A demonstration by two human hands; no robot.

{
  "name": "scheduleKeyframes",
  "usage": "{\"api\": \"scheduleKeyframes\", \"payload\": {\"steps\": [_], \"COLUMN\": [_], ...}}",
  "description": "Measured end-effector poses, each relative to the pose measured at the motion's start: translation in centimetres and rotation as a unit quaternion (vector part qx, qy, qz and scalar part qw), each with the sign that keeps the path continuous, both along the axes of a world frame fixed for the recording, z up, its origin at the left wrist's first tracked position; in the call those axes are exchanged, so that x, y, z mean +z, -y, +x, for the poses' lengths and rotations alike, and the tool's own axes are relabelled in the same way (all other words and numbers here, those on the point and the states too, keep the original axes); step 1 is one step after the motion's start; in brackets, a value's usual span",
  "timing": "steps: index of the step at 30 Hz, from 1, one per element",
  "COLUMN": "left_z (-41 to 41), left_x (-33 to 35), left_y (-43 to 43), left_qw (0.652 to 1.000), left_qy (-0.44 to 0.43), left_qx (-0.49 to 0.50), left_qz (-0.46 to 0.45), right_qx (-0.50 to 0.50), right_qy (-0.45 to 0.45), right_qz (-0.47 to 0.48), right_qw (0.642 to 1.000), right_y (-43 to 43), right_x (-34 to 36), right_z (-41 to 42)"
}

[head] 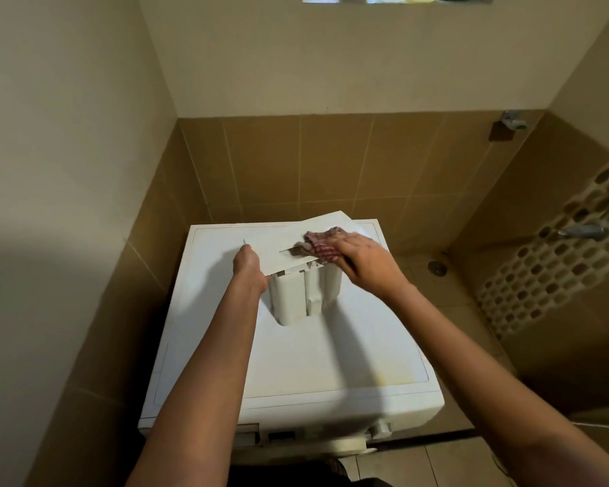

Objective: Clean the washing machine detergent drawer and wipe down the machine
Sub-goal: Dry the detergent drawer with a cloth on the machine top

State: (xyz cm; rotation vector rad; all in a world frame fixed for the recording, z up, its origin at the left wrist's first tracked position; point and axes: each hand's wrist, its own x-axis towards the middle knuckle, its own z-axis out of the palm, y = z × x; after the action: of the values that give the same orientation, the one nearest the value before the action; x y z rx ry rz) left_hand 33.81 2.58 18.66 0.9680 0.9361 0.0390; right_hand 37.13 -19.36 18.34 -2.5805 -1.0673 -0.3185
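Note:
The white detergent drawer stands on end on top of the white washing machine, its flat front panel facing up and tilted toward me. My left hand grips the panel's left edge and steadies the drawer. My right hand holds a red-and-white checked cloth and presses it against the panel's right part. The drawer's compartments face away and are hidden.
The machine sits in a corner with tan tiled walls close on the left and behind. A floor drain and taps lie to the right, beside a perforated block wall. The machine's control dial shows at the front.

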Motion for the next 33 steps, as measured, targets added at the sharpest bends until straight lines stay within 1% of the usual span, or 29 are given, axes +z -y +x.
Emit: {"api": "scheduleKeyframes", "payload": {"steps": [3, 8, 9, 12, 14, 16, 19, 22, 25, 27, 30, 33], "left_z": [0.2, 0.5, 0.5, 0.4, 0.3, 0.4, -0.3, -0.5, -0.3, -0.1, 0.0, 0.0], "left_x": [-0.5, -0.5, -0.6, -0.7, -1.0, -1.3, -0.4, 0.1, -0.5, -0.5, -0.5, -0.4], "left_y": [-0.4, -0.3, -0.2, 0.1, -0.1, -0.6, -0.7, -0.3, -0.4, -0.5, -0.5, -0.5], "left_qw": [0.999, 1.0, 1.0, 1.0, 1.0, 1.0, 0.999, 0.998, 0.994, 0.991, 0.99, 0.985], "left_qy": [-0.013, 0.001, 0.002, 0.002, -0.004, -0.005, -0.003, -0.017, -0.036, -0.029, -0.022, -0.045], "left_qx": [-0.023, 0.004, 0.005, 0.004, 0.003, -0.007, -0.013, -0.021, -0.032, -0.047, -0.053, -0.061], "left_qz": [0.031, 0.006, 0.009, 0.016, 0.016, 0.027, 0.029, 0.051, 0.095, 0.125, 0.132, 0.154], "right_qx": [-0.032, -0.137, -0.14, -0.065, -0.022, -0.009, 0.01, 0.004, 0.0, 0.0, -0.026, -0.039], "right_qy": [0.023, 0.046, 0.048, 0.073, 0.077, 0.089, 0.118, 0.132, 0.115, 0.103, 0.091, 0.077], "right_qz": [0.007, 0.075, 0.081, 0.095, 0.078, 0.063, 0.022, 0.006, -0.008, -0.025, -0.02, -0.018], "right_qw": [0.999, 0.987, 0.986, 0.991, 0.994, 0.994, 0.993, 0.991, 0.993, 0.994, 0.995, 0.996], "right_y": [1.9, -0.1, -1.1, -5.4, -8.1, -9.3, -8.5, -6.1, -3.8, -2.6, -0.8, -0.2], "right_x": [-0.6, -2.5, -2.9, -3.2, -2.8, -2.5, -2.3, -2.2, -1.7, -1.3, -1.0, -1.0], "right_z": [1.1, 0.2, -0.5, -3.4, -5.1, -5.6, -4.4, -2.6, -1.1, -0.4, 0.2, 0.7]}}
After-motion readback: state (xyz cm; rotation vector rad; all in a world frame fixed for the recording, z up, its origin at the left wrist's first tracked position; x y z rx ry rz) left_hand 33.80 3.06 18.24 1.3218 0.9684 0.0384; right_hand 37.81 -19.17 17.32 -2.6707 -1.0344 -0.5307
